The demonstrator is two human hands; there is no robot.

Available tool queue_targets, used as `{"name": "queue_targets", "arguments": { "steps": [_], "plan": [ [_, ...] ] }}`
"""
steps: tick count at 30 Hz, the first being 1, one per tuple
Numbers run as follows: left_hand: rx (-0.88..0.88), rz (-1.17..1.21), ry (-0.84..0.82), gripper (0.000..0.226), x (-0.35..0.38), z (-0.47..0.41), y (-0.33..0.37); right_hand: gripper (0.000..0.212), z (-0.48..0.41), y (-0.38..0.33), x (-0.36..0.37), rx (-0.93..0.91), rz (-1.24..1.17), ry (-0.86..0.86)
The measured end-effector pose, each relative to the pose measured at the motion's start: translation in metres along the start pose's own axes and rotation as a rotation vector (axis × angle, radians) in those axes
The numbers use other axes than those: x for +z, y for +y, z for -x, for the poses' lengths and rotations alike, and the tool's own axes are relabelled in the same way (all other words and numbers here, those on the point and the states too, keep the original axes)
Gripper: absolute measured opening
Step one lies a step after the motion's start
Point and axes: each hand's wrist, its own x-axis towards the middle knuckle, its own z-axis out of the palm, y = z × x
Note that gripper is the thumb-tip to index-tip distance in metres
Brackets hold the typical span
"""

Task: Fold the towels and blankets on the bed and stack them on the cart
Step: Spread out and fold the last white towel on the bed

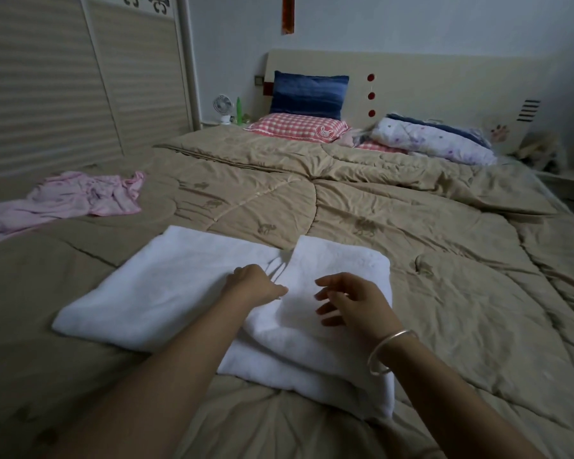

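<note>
Two bare forearms come in from the bottom of the frame. Silver bracelet [391, 352] on the right wrist.

Right hand [348, 299], lower centre: fingers [325, 309] apart and loosely bent, holding nothing, just over or lightly on the towel's folded part. Contact can't be told.

Left hand [256, 286], just left of it: rests on the towel at the edge of the folded flap, thumb pointing right. Its fingers bend down out of sight, so I can't tell if they grip the cloth.

White towel [166, 293], centre-bottom, lies on the bed. The left half is flat and single. The right half is folded over into a thicker stack, with layered edges showing toward the bottom.

Beige quilt [411, 226] covers the bed, wrinkled, and the towel sits right on it.

Pink cloth [80, 197], crumpled, at the left edge of the bed, well apart from the towel.

Far end: red checked pillow [299, 125] with a blue pillow [309, 94] standing behind it against the headboard [428, 81]. Floral blanket bundle [438, 140] at upper right.

Small white fan [222, 107] and a green bottle [238, 106] stand left of the pillows. Slatted wardrobe [63, 77] fills the upper left.
</note>
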Motion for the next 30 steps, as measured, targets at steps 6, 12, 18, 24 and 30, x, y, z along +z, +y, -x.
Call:
{"name": "queue_targets", "arguments": {
  "steps": [6,12,18,24,30],
  "plan": [
    [-0.057,-0.025,0.071,0.038,-0.015,0.006,-0.011,0.048,-0.005,0.019,-0.012,-0.285,0.615,0.142],
    [-0.071,0.217,-0.039,0.051,0.001,0.005,-0.020,0.096,-0.003,0.048,0.006,-0.168,1.051,-0.096],
    [0.152,0.356,0.072,0.062,0.007,0.007,-0.009,0.104,0.001,0.042,0.003,-0.141,1.095,-0.117],
    [0.194,0.474,0.102,0.078,0.016,0.009,-0.031,0.065,-0.008,0.015,0.028,-0.091,1.114,-0.086],
    [0.150,0.276,0.604,0.031,-0.016,0.022,-0.091,0.061,-0.027,-0.005,0.090,-0.272,1.044,-0.227]
  ]
}}
